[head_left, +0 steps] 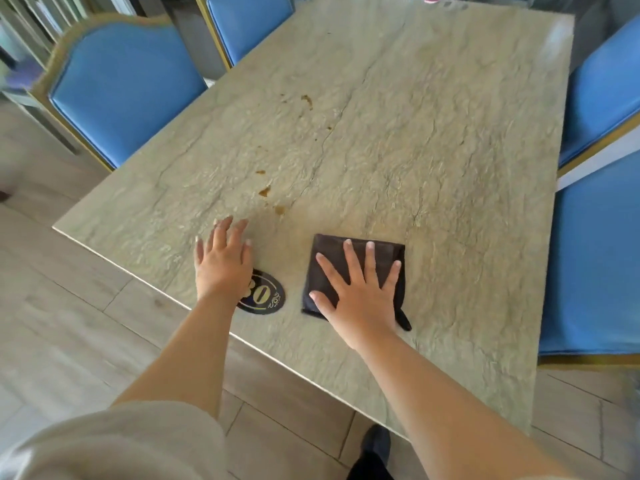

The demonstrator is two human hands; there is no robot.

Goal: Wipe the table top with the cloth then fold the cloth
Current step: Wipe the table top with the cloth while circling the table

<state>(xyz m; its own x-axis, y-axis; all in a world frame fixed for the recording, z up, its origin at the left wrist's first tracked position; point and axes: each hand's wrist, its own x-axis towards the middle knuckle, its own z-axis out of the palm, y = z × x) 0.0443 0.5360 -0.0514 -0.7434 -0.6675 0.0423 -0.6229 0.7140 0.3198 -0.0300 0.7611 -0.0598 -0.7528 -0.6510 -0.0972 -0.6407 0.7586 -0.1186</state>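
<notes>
The right hand (360, 289) presses flat, fingers spread, on the folded dark cloth (349, 271) near the table top's (415, 133) near edge; the left hand (221, 261) rests open beside it. The person should push firmly toward the brown stains (266, 191), just far-left.

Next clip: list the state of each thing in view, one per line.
Cloth: folded, flat on the table, under the right hand.
Right hand: fingers spread, pressing the cloth.
Left hand: open, partly over the number sticker.
Table: brown stains unwiped.
Chairs: pushed in.
</notes>
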